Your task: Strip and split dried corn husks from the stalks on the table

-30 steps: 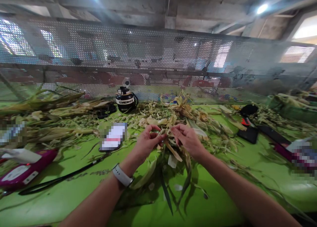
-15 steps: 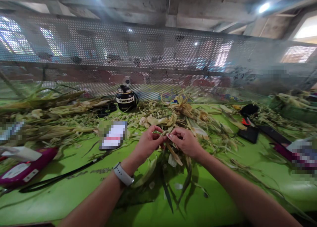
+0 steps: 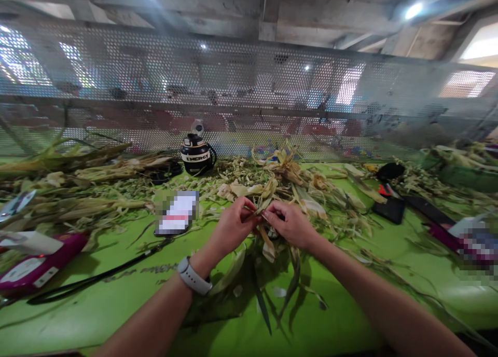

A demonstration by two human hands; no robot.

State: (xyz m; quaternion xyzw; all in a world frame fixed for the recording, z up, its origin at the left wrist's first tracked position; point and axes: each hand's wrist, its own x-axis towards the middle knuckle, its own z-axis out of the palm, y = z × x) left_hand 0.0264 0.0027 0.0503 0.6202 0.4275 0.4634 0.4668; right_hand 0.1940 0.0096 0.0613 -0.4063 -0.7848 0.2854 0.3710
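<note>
My left hand, a pale-banded watch on its wrist, is closed in a pinch on a dried plant stalk with papery, straw-coloured leaves. Close against it, my right hand pinches the same stalk from the other side. The fingertips nearly meet, and they hide the exact spot being gripped. Below the hands hang dry strips and long green leaves. Behind them lies a heap of withered husks and plant bits.
A phone lies left of my hands, with a black strap beside it. A black jug marked ENERGY stands farther back. Purple devices sit at both sides. Dark flat cases lie at right. A perforated metal screen closes off the far edge.
Both hands stay at the same spot with their pinch kept. The fingers have shifted slightly, and a dry strip hanging beneath them has swung a little left.
</note>
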